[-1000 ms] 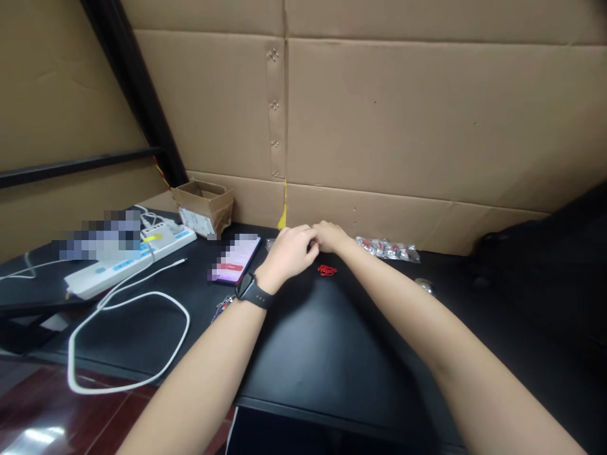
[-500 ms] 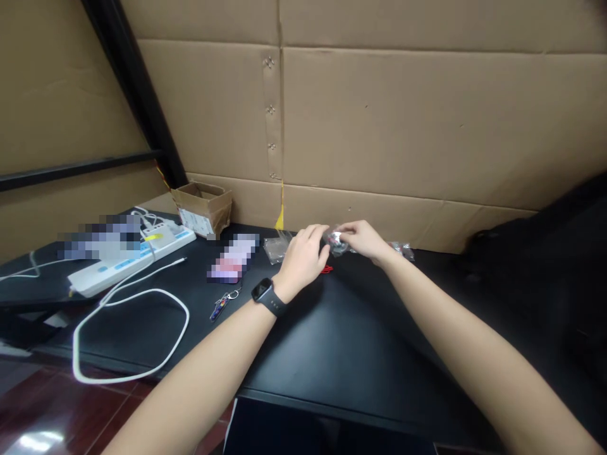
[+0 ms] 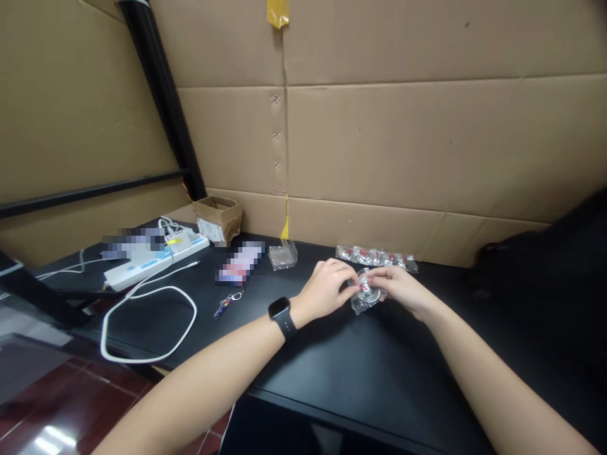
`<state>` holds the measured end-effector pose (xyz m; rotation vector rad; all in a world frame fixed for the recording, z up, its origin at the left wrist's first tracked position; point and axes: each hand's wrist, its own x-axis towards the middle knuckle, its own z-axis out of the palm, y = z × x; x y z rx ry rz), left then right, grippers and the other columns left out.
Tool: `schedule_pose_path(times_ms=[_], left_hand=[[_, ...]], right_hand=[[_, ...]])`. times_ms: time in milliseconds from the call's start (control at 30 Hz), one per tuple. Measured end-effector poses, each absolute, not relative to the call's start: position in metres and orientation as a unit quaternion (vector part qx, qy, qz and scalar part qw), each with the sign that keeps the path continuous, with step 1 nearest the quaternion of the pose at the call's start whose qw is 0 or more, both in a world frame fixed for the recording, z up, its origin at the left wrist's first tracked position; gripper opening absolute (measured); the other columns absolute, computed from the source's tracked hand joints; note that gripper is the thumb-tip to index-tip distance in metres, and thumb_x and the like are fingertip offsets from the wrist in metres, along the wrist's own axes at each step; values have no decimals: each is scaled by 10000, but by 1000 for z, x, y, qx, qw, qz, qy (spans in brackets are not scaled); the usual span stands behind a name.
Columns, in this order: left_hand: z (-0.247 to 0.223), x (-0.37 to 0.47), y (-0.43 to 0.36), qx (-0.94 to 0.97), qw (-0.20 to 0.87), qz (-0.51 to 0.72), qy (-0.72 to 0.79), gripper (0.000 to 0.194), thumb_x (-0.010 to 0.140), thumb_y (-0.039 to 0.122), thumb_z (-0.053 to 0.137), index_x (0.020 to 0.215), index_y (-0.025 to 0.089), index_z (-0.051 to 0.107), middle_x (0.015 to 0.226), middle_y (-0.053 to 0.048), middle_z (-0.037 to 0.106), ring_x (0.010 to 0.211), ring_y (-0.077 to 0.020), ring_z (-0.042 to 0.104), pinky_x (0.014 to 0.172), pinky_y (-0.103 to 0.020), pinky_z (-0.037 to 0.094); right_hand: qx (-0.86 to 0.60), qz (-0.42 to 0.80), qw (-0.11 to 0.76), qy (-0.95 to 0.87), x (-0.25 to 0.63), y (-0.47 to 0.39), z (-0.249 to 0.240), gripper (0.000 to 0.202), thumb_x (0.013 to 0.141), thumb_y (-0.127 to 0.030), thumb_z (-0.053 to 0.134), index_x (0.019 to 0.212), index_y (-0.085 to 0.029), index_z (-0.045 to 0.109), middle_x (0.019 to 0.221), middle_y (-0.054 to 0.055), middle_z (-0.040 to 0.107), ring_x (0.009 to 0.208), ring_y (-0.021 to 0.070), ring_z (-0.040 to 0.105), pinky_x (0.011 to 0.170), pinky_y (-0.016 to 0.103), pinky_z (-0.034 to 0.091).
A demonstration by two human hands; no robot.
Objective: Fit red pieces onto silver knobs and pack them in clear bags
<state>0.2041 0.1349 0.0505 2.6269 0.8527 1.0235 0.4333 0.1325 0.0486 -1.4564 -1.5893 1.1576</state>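
Observation:
In the head view a clear, crinkled plastic bag [image 3: 364,303] with something round and silvery inside is raised over the black table. My right hand [image 3: 396,287] pinches the bag by its upper right side. My left hand [image 3: 331,287], below a black watch, has thumb and forefinger closed at the bag's left side on a bit of red cord [image 3: 363,287]. Whether the cord is inside the bag or in its mouth I cannot tell. Behind my hands lies a row of several similar clear bags [image 3: 377,257] with red bits in them.
Left of my hands lie a flat clear plastic packet [image 3: 282,256], a phone [image 3: 241,262] and a keyring [image 3: 228,303]. Farther left are a white power strip [image 3: 156,262], a looped white cable [image 3: 190,322] and a small cardboard box [image 3: 218,219]. A cardboard wall [image 3: 403,145] closes the back.
Both hands have come nearer and to the right, and the bag with them. The red cord that lay on the table is now at my left fingertips. The view has tilted.

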Motion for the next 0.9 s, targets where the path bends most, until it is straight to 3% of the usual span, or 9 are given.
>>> schedule_pose_path(times_ms=[267,433,500,700,900], left_hand=[[58,196,137,914,146,307,223,53,850,224,629,874,235,675,1024,-13,734,1083,-213,613,961,-361,363],[51,201,139,899,149,319,261,261,957,383,557,797,232,697,934,-5,727,1032,-206,616,955,-382,344],[47,204,140,885,140,332,295,260,941,396,591,777,228,704,915,-9,716,999,-208,606,936,-384,357],[36,210,143,812,123,397,409,108,860,349,696,916,306,778,1170,-43,609,1155,-260,507,982,-445,363],[31,207,152,772,155,393,475,117,839,289,693,928,295,769,1144,-64,566,1148,-286,505,998,-503,387]], right_hand=[[-551,469,359,-589,451,130,54,278,732,-309,752,969,-168,789,791,57,734,658,158,619,580,271,499],[-552,475,387,-567,461,128,63,308,728,-325,792,990,-163,783,847,80,758,695,166,653,616,271,514],[-550,474,417,-547,459,127,66,280,731,-320,804,971,-177,783,849,76,758,714,165,663,638,265,526],[-487,478,515,-519,443,123,65,289,736,-324,828,986,-196,761,998,81,739,836,177,691,727,275,570],[-474,476,527,-521,432,120,65,305,723,-333,836,973,-185,741,991,72,716,802,166,684,736,301,579]])
